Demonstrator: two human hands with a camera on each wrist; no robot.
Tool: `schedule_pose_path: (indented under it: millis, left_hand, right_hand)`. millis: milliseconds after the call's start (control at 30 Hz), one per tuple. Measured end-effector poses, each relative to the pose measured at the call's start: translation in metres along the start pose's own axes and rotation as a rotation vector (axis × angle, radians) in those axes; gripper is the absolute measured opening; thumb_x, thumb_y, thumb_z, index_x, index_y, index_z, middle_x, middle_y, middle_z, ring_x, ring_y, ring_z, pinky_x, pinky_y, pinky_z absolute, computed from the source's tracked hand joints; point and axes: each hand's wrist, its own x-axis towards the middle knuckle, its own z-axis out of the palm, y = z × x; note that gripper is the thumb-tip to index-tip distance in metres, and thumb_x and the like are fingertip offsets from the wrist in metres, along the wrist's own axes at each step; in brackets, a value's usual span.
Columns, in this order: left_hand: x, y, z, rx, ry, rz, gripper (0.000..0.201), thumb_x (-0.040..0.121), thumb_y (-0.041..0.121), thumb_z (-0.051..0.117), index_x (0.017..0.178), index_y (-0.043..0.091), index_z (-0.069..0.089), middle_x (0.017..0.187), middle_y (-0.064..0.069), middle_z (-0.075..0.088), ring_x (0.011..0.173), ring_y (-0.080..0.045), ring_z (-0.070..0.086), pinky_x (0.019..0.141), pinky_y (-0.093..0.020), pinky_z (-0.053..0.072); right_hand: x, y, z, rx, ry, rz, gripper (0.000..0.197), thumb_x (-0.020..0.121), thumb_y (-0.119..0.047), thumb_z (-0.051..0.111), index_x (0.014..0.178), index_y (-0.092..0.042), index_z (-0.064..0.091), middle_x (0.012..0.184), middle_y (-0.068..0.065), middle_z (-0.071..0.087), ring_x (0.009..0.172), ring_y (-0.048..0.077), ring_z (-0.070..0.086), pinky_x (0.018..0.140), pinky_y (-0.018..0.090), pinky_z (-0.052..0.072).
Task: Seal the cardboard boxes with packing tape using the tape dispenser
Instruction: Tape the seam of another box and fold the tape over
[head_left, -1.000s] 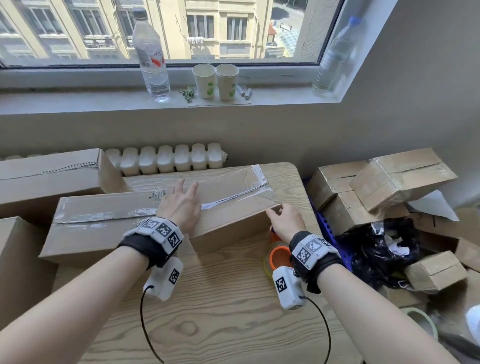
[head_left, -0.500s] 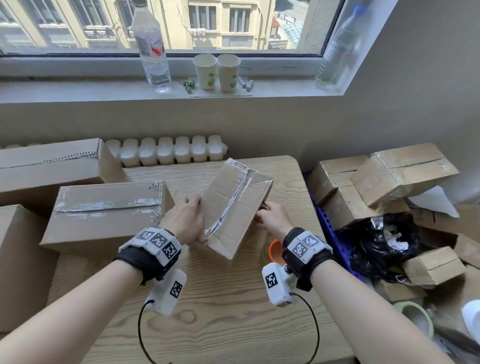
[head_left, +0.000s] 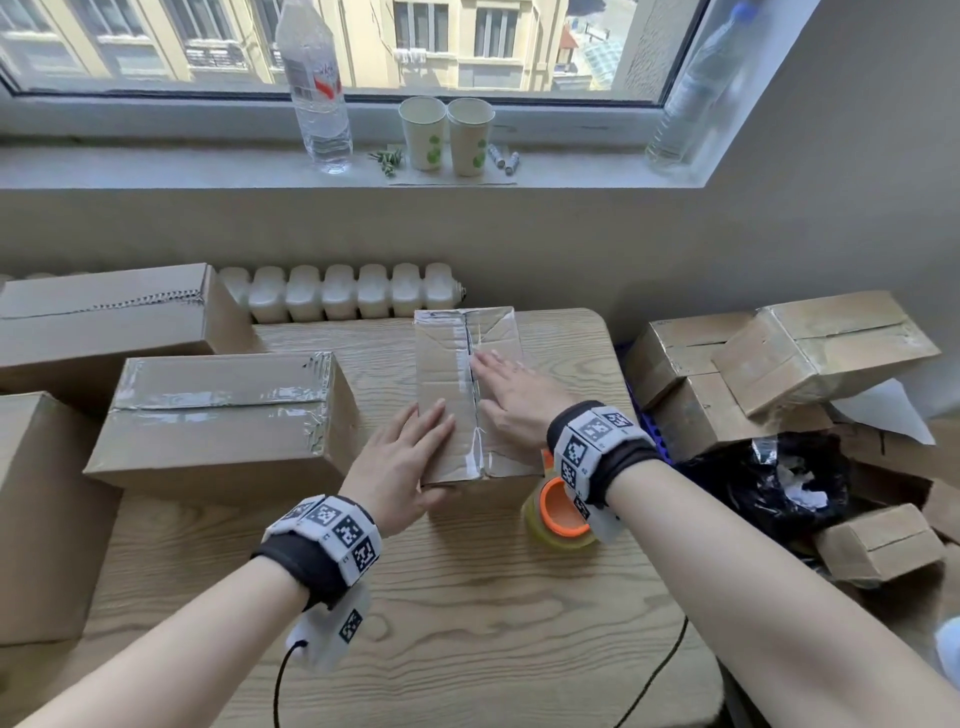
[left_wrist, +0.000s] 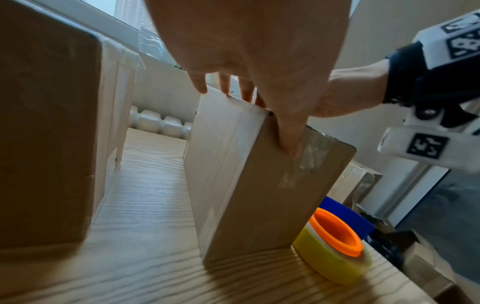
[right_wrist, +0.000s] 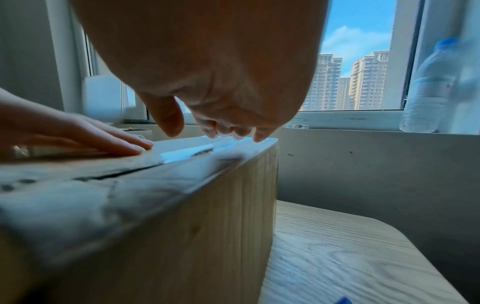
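Four boxes on a wooden tabletop under a window — both hands flat, fingers straight, on one box; two cups behind.

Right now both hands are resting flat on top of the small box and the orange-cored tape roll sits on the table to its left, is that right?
Not quite: the tape roll sits right of the small box, under the right hand's wrist, as the head view shows. Both hands, the left hand included, do rest on top.
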Motion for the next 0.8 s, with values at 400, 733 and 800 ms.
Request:
schedule_pose_path:
  millis: [400,733,800]
  left_hand:
    - [0.003,-0.004,0.014,0.255,-0.042,0.04,0.084,0.086,0.063,0.026,0.142,0.001,0.029,0.15,-0.012,0.031,0.138,-0.023,0.027,0.107,-0.038,0.021]
    - [0.027,-0.001,0.004,0.283,-0.086,0.019,0.096,0.075,0.067,-0.002,0.148,0.004,0.001,0.154,-0.006,-0.009,0.14,-0.016,-0.012,0.115,-0.034,-0.006]
    - [0.031,-0.002,0.003,0.286,-0.112,0.007,0.098,0.069,0.067,-0.012,0.147,0.008,-0.011,0.149,-0.001,-0.023,0.134,-0.012,-0.025,0.113,-0.032,-0.011]
  right_hand:
    - [0.029,0.011,-0.011,-0.108,-0.071,0.016,0.056,0.102,-0.032,0.02,0.152,-0.015,0.0,0.16,-0.001,-0.006,0.147,0.012,-0.005,0.119,0.03,-0.002]
    - [0.004,0.002,0.0,-0.134,-0.073,0.004,0.057,0.102,-0.029,0.024,0.152,-0.011,0.002,0.16,0.002,-0.004,0.147,0.012,-0.004,0.118,0.026,-0.004]
    - [-0.005,0.0,0.003,-0.136,-0.075,0.002,0.058,0.102,-0.028,0.024,0.152,-0.011,0.001,0.16,0.003,-0.005,0.147,0.012,-0.004,0.117,0.026,-0.004]
